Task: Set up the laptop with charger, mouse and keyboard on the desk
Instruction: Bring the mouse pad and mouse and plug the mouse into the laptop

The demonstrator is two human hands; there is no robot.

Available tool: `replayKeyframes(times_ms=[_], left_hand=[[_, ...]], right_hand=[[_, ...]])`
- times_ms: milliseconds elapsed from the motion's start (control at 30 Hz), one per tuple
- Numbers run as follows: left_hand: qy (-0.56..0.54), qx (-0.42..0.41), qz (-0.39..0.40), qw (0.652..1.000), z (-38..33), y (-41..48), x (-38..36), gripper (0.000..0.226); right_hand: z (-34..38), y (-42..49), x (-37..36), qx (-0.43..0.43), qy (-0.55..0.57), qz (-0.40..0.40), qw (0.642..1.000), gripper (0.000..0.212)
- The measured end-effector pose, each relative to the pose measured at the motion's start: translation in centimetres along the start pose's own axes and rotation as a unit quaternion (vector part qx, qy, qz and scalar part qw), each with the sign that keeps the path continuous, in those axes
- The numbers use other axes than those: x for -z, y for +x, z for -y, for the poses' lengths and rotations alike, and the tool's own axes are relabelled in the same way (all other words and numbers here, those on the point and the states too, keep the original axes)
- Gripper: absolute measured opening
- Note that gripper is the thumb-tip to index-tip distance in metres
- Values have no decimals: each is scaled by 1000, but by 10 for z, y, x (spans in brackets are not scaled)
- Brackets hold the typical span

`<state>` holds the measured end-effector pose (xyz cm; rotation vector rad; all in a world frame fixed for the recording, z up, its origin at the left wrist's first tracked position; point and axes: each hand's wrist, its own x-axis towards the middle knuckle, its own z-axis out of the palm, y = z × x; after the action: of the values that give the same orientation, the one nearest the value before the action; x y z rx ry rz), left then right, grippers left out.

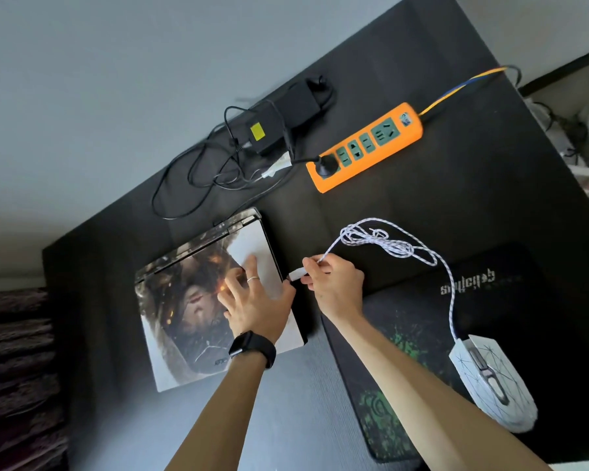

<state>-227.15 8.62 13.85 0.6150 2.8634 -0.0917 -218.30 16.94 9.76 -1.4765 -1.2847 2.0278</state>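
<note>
A white USB plug [296,275] is being pinched between the thumb and fingertips of the right hand [334,283] and pointed at the right side edge of a closed laptop [184,300], which is lying toward the left edge of the table [320,205]. The plug is being held just beside that edge, its long axis running straight across toward the laptop's flank; whether it is touching a port cannot be told. The left hand [252,300] is being pressed flat on the lid, fingers straight and spread, apparently to brace the machine. The right hand is judged the nearer to the port.

A glossy printed skin is covering the lid, with a plain white patch under the fingers. The braided white cable [388,239] is trailing in a loose tangle back to an angular white mouse [490,385] lined with thin dark strokes, resting on a black cloth mouse pad [405,351] near the table's right edge. By the far edge, a matte black charger brick [283,120] is lying among coiled thin cord beside an orange plastic power strip [364,151], in which a black plug is seated. No keyboard is being shown.
</note>
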Motion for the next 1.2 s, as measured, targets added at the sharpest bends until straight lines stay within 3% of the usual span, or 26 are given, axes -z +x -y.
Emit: replayKeyframes(times_ms=[300,533,700,867,1067,1200], left_hand=[[42,-51,-20,998,8,-4,0,86],[84,-67,23,994,17,-5,10,84],[100,-79,22,992,22,-3,9,78],[81,-85,-2,993,22,-3,-4,72],[66,-104,-43,991,22,-4,-18,65],[66,-103,-40,992,23,-4,-19,65]], right_hand=[[7,8,-1,-3,-32,11,999,15],[4,7,-3,29,-83,4,996,14],[3,6,2,71,-211,38,974,21],[2,3,1,47,-128,59,989,8],[13,12,3,60,-195,84,975,9],[13,7,6,47,-166,91,981,8]])
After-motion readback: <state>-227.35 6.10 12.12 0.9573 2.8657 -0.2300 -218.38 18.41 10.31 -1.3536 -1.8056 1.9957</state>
